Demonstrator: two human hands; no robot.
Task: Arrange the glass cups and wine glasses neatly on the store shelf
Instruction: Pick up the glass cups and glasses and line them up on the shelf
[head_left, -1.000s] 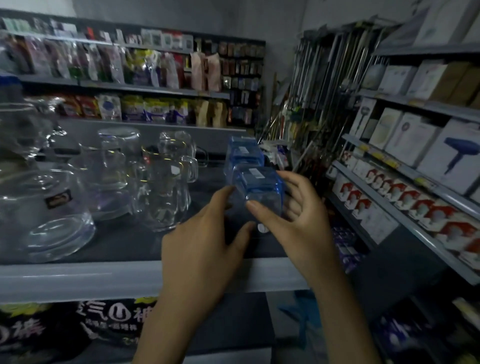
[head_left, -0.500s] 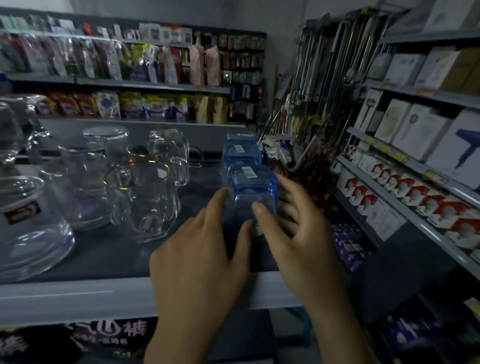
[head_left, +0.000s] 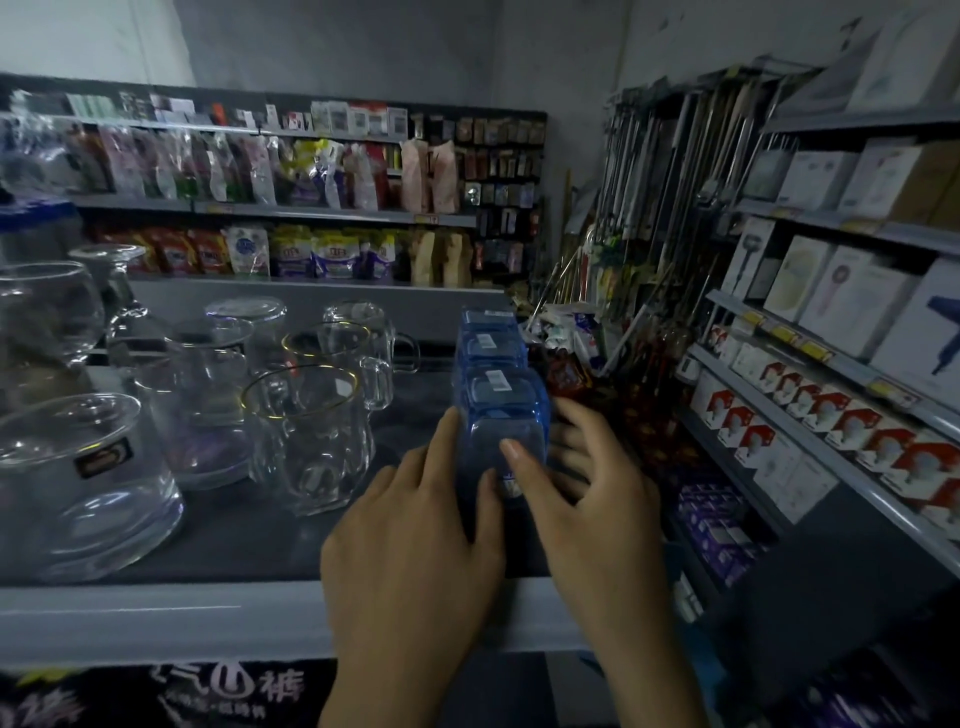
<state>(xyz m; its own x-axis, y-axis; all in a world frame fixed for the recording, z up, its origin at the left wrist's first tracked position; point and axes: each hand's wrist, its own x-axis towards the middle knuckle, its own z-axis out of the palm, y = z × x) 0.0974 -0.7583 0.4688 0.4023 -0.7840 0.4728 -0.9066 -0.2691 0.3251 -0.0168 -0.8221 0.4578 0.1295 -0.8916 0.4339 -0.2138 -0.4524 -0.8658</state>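
Observation:
Three blue square glass cups stand upside down in a row running back along the right end of the dark shelf (head_left: 156, 618). The front blue cup (head_left: 501, 410) sits on the shelf against the second one (head_left: 491, 345). My left hand (head_left: 415, 535) holds its left side, thumb on the front face. My right hand (head_left: 587, 504) grips the right side with its thumb on the front and its fingers spread behind. Left of the row are clear gold-rimmed mugs (head_left: 306, 436), a clear jug (head_left: 202, 400) and wine glasses (head_left: 41, 312).
A wide clear glass with a dark label (head_left: 78, 483) stands at the front left. Boxed hair dryers and small red-and-white boxes (head_left: 831, 415) fill the shelves on the right. Long-handled tools (head_left: 649, 208) hang in the corner, with packaged goods on the far shelves.
The front blue cup went from tilted and slightly lifted to standing flat against the row. Both hands stayed on it and closed in around its sides.

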